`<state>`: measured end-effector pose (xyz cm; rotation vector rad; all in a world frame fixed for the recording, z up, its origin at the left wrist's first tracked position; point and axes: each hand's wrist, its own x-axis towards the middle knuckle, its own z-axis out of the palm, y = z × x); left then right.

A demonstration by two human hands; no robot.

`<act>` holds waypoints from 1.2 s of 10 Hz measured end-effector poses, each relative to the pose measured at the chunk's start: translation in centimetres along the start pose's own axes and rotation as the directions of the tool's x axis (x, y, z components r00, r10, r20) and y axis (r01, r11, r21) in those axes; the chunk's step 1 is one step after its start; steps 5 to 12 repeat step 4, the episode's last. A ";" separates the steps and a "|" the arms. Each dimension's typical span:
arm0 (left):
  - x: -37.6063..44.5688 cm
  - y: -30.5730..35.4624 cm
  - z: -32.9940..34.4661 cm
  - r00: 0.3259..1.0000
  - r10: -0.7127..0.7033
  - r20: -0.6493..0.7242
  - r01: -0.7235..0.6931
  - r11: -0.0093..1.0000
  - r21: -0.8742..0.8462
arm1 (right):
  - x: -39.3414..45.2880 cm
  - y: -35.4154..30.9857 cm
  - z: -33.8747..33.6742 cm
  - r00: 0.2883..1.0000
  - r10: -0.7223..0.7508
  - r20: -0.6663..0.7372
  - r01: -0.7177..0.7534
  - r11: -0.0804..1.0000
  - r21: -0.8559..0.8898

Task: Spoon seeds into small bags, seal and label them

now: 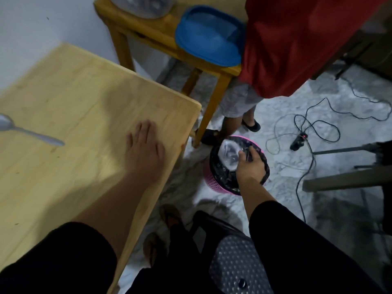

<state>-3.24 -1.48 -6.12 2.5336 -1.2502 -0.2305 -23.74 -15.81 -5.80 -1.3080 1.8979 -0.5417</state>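
Observation:
My left hand (146,149) rests flat on the light wooden table (74,98), fingers straight, near its right edge. A metal spoon (27,132) lies on the table at the far left, partly cut off by the frame. My right hand (250,166) reaches down over a pink bin (214,183) lined with a black bag on the floor. It grips a clear plastic bag (229,153) over the bin's mouth. What the clear plastic bag holds is too blurred to tell.
A wooden side table (152,37) behind carries a blue lid (207,37) and a clear container (140,5). A person in red stands beside it (297,43). Cables and a power strip (299,141) lie on the marble floor. A dark stool (233,266) stands below me.

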 end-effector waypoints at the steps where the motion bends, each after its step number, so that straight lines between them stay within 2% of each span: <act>1: 0.0 0.0 -0.5 1.000 0.002 0.026 -0.002 1.000 -0.020 | -1.3 -0.1 1.2 0.996 -0.076 0.049 0.078 0.996 -0.052; 2: -0.6 0.3 -0.7 0.999 -0.002 0.054 0.004 1.000 -0.031 | -2.6 -0.1 1.9 0.981 -0.138 0.136 0.157 0.978 -0.137; 3: -0.8 0.5 -1.9 0.994 -0.053 0.099 0.063 0.993 -0.100 | -3.7 0.6 2.6 0.917 -0.143 0.374 0.274 0.904 -0.328; 4: -4.1 0.2 -2.1 0.996 -0.027 0.085 0.043 0.981 -0.190 | -6.2 1.9 2.8 0.753 -0.078 0.654 0.495 0.721 -0.484; 12: -4.1 0.2 -2.1 0.996 -0.027 0.085 0.043 0.981 -0.190 | -6.2 1.9 2.8 0.753 -0.078 0.654 0.495 0.721 -0.484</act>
